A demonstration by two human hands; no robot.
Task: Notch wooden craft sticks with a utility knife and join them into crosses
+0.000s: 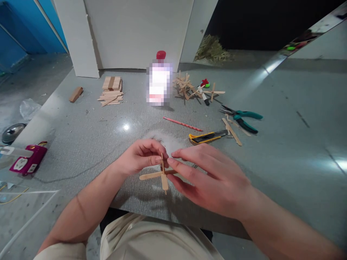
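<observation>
A small model of wooden craft sticks (pixel 165 181) crossed together is just above the table's near edge. My left hand (pixel 145 157) is closed on it, thumb and fingers pinching its upright stick. On the right, my right hand (pixel 208 177) has its fingers stretched out and apart. Its fingertips are at the joint and right arm of the model; I cannot tell whether they touch. Part of that right arm is hidden behind the hand. Beyond the right hand lie a yellow utility knife (pixel 208 137) and a red pencil (pixel 183 124).
Farther right are teal pliers (pixel 245 117) and loose sticks (pixel 232 133). At the back stand a blurred bottle with a red cap (pixel 161 55), a banded stick bundle (pixel 111 83) and a pile of joined sticks (pixel 184 85). A magenta device (pixel 28 160) is at left.
</observation>
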